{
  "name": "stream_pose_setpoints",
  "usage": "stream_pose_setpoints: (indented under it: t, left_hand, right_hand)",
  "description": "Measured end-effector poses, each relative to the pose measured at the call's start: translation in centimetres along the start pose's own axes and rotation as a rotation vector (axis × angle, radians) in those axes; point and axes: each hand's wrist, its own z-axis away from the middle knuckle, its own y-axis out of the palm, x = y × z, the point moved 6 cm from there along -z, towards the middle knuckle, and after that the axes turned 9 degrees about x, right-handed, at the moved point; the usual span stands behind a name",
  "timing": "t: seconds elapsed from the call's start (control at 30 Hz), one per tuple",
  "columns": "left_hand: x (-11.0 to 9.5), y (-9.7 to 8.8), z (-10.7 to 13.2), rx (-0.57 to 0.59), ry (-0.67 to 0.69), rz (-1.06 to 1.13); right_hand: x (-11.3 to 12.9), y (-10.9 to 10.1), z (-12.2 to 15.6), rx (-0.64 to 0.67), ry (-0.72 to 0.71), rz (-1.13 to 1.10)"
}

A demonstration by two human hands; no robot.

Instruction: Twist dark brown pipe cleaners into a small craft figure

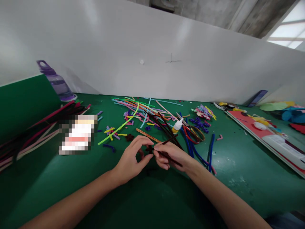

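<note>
Close to the table's front, my left hand (133,157) is closed with thumb and fingertips around a small dark brown looped piece of pipe cleaner (149,149). My right hand (172,154) pinches the same piece from the other side, and dark brown stem ends stick out past its fingers. A dark flower-like pipe cleaner piece (129,137) lies on the table just beyond my left hand. Behind my right hand are more long dark brown pipe cleaners (166,125), an orange-brown strip (145,135) and a small white glue bottle (177,126) with a yellow label.
Scissors (194,135) and blue pipe cleaners (211,149) lie to the right. Coloured pipe cleaners (133,106) spread across the green table (114,200). A purple bottle (59,84) stands back left by a dark bundle (54,122). A red-and-white board (269,136) lies right. A white partition (107,57) rises behind.
</note>
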Motion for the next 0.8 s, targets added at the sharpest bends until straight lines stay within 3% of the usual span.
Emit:
stream_pose_setpoints:
  t: [0.17,0.33,0.47,0.67,0.73,0.8]
  left_hand:
    - [-0.1,0.1,0.1,0.001,0.05,-0.069]
    - [-0.1,-0.2,0.1,-0.037,0.045,-0.069]
    - [-0.3,-0.5,-0.2,-0.043,-0.014,-0.011]
    - [0.9,-0.3,-0.5,0.005,-0.16,0.238]
    - [1.1,-0.2,-0.5,0.019,-0.169,0.271]
    - [1.0,-0.3,-0.4,0.011,-0.145,0.2]
  right_hand:
    - [-0.6,0.1,0.0,0.125,0.042,-0.236]
    - [-0.3,0.5,0.2,0.134,0.05,-0.185]
    - [0.3,0.4,0.2,0.049,0.016,0.077]
    - [3.6,0.9,1.4,-0.265,-0.265,0.97]
    - [3.4,0.9,1.2,-0.255,-0.254,0.953]
    - [2.3,0.4,0.7,-0.179,-0.16,0.715]
